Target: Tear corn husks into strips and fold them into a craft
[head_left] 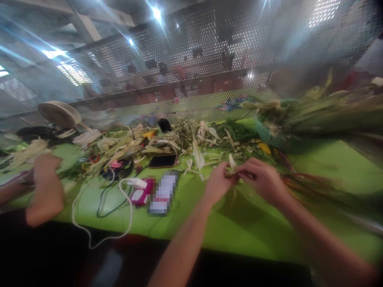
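Note:
Over the green table (191, 231), my left hand (220, 181) and my right hand (260, 175) meet with fingers pinched together. Between them is a small piece of pale corn husk (232, 162), its pointed tip sticking up. The fingers cover most of it, so its lower part is hard to make out. Just behind my left hand lies a longer dry husk leaf (198, 156), part of a loose heap of husks (179, 139).
A phone (162, 161), a blurred-out pale slab (163, 193), a magenta power adapter (142, 194) and a white cable (131, 215) lie to the left. A co-worker's arm (46, 187) rests at far left, near a fan (60, 113). A large husk bundle (323, 115) stands right. Behind is perforated metal mesh (179, 52).

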`<state>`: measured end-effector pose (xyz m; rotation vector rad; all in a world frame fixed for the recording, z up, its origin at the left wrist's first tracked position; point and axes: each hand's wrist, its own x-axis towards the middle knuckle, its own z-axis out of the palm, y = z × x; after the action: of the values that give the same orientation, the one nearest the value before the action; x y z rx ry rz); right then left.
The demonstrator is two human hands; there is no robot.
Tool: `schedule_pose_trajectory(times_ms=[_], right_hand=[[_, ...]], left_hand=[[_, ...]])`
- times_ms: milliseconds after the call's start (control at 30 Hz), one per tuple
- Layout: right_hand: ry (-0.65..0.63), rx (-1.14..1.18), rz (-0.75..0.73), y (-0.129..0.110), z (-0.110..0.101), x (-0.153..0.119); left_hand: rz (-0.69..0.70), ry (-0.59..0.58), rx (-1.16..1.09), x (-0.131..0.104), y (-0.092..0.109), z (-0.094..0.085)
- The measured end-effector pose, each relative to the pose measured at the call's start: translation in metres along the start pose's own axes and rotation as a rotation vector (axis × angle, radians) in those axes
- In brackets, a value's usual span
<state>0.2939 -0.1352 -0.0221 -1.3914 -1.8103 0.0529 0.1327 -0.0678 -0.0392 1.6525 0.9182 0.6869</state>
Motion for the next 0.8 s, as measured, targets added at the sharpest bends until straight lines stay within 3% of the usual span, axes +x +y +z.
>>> schedule_pose_trajectory(times_ms=[133,367,800], right_hand=[[-0.028,-0.059,-0.058,0.0006,0.0012,-0.0009],[-0.014,-0.23,-0.12,-0.0031,0.0042,-0.0035],[-0.062,-0.155,-0.121,-0.0079,0.0053,-0.004]], left_hand=[[-0.002,-0.008,0.028,-0.001,0.0004,-0.0008],[0.123,0.039,0.252,-0.0045,0.005,-0.002],[0.151,0.053,0.306,-0.0042,0.0004,-0.0016]])
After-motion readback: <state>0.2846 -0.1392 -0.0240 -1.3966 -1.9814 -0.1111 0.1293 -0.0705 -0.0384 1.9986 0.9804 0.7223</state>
